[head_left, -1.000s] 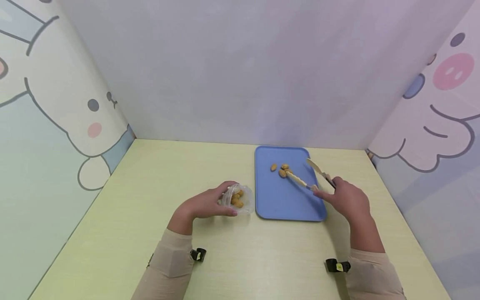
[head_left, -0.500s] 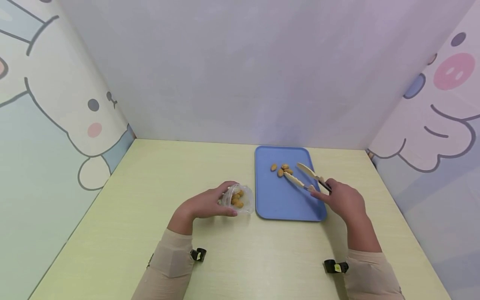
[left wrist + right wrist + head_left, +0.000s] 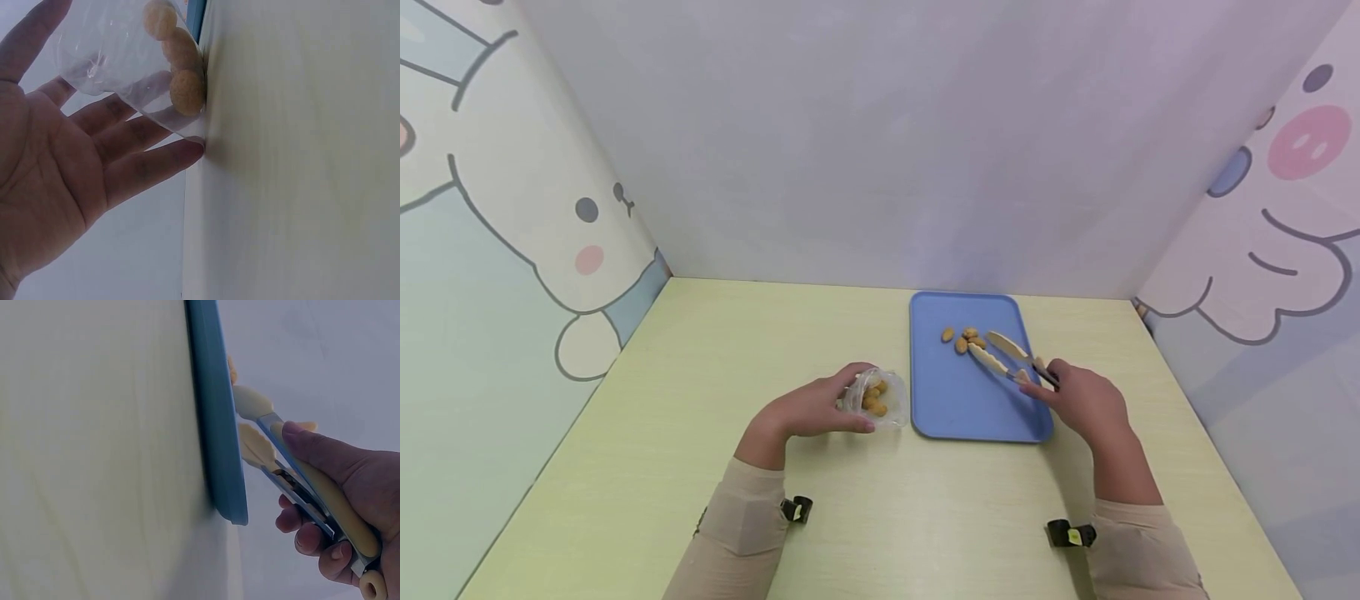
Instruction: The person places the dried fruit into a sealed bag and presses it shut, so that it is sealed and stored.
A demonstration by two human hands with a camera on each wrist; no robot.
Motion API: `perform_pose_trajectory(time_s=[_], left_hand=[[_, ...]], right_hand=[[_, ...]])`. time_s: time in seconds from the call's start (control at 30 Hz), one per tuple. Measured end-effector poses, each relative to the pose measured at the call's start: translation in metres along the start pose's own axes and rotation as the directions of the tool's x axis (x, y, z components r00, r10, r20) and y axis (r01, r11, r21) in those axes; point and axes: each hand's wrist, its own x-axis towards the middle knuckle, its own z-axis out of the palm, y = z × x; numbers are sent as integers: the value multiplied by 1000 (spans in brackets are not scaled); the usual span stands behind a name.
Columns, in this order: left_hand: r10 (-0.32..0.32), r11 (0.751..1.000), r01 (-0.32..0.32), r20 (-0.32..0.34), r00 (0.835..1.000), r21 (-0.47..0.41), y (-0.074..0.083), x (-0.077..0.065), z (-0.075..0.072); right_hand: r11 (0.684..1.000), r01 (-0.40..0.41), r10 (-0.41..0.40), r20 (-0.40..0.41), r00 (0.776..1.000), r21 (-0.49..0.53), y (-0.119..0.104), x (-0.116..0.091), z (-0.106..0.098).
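My left hand (image 3: 820, 406) holds a clear plastic bag (image 3: 895, 407) between thumb and fingers. Its crinkled mouth faces right, towards the tray, and several tan nuts (image 3: 875, 407) that look like peanuts in the shell lie inside. In the left wrist view, the bag's nuts (image 3: 187, 92) rest low against its wall near the tabletop. My right hand (image 3: 1088, 402) grips a pair of tongs (image 3: 988, 358) with cream tips, spread apart, over the blue tray (image 3: 955, 408). Beside the tips lie several brown nuts (image 3: 961, 345). The right wrist view shows the tongs' handle (image 3: 337, 506) within my curled fingers.
The tray stands on a pale yellow table (image 3: 880, 517), right of the bag. A plain wall (image 3: 880, 150) rises behind it. Cartoon-printed walls (image 3: 505, 275) flank the table on both sides.
My right hand has moved slightly left with the tongs, and their tips have come closer together beside the nuts. The left hand and bag have stayed in place.
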Motion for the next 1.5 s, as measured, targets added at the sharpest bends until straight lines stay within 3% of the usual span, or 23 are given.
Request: perform_pose_trajectory(time_s=[0.47,1.5], left_hand=[[-14,1000,14,1,1000,20,1,0,0],[-3,1000,3,2,1000,19,3,-1,0]], right_hand=[[1000,27,-27,24,999,-4,-6,-1,-2],[998,68,-68,-12,998,-11,-7,-3,-1]])
